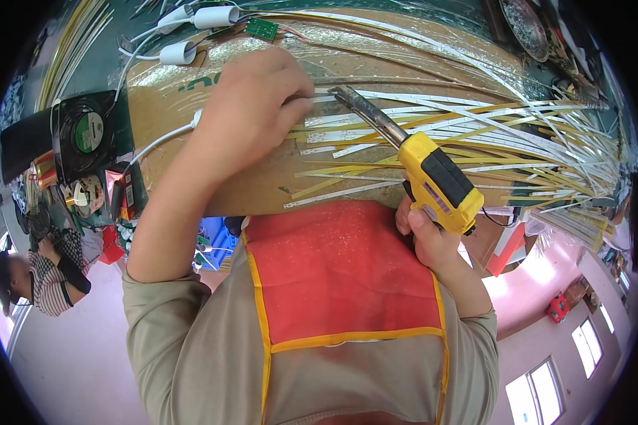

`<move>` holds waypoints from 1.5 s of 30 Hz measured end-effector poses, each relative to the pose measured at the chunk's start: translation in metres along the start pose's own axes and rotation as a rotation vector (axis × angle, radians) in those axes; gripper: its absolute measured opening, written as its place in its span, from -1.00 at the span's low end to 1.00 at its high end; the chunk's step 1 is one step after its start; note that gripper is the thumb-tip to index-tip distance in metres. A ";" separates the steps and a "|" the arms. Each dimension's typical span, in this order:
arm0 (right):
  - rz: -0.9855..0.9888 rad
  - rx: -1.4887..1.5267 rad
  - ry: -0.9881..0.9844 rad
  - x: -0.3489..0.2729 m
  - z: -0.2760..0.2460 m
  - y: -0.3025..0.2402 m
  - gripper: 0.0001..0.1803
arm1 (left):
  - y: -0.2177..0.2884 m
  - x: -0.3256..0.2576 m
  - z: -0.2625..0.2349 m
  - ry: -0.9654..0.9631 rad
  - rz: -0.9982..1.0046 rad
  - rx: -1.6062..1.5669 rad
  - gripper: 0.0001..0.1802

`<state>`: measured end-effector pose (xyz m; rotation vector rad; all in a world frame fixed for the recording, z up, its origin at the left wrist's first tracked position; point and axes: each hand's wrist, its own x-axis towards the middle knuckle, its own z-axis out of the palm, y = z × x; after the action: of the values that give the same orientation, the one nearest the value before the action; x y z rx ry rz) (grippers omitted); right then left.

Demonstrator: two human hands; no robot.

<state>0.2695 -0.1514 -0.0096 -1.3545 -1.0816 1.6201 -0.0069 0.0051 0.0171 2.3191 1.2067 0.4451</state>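
Note:
A yellow and black soldering gun [443,185] is in my right hand [431,237], whose fingers wrap round its handle. Its long metal nose slants up and left, and the tip stops a short way right of my left hand [259,106]. That left hand is over the brown cardboard [255,185] with its fingers curled together. Whatever they pinch is hidden from this view. Right beside the fingertips lie the ends of several thin white LED strips [418,131], with yellowish ones among them. The strips fan out to the right, passing under the soldering gun's nose.
White cylindrical caps [216,16] on cables and a small green circuit board [262,28] lie at the far edge. A black fan [85,132] stands at left. A metal dish [524,28] is at the far right. Another person [49,276] is farther left.

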 end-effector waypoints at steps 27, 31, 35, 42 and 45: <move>0.045 0.034 -0.028 -0.005 -0.003 0.006 -0.25 | -0.004 -0.008 0.007 0.109 -0.031 -0.016 -0.91; 0.057 -0.018 -0.034 -0.005 -0.004 0.004 -0.27 | -0.006 -0.009 0.013 0.143 -0.002 0.071 -0.91; 0.068 -0.050 -0.034 -0.006 -0.005 0.003 -0.28 | -0.007 -0.009 0.013 0.140 0.037 0.114 -0.91; 0.044 -0.053 -0.018 -0.005 -0.003 0.003 -0.31 | -0.003 -0.012 0.007 0.170 -0.004 0.158 -0.89; 0.046 -0.061 -0.020 -0.005 -0.003 0.002 -0.31 | -0.003 -0.012 0.005 0.132 -0.010 0.161 -0.91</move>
<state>0.2732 -0.1566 -0.0100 -1.4148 -1.1284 1.6490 -0.0134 -0.0046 0.0107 2.4508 1.3615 0.5224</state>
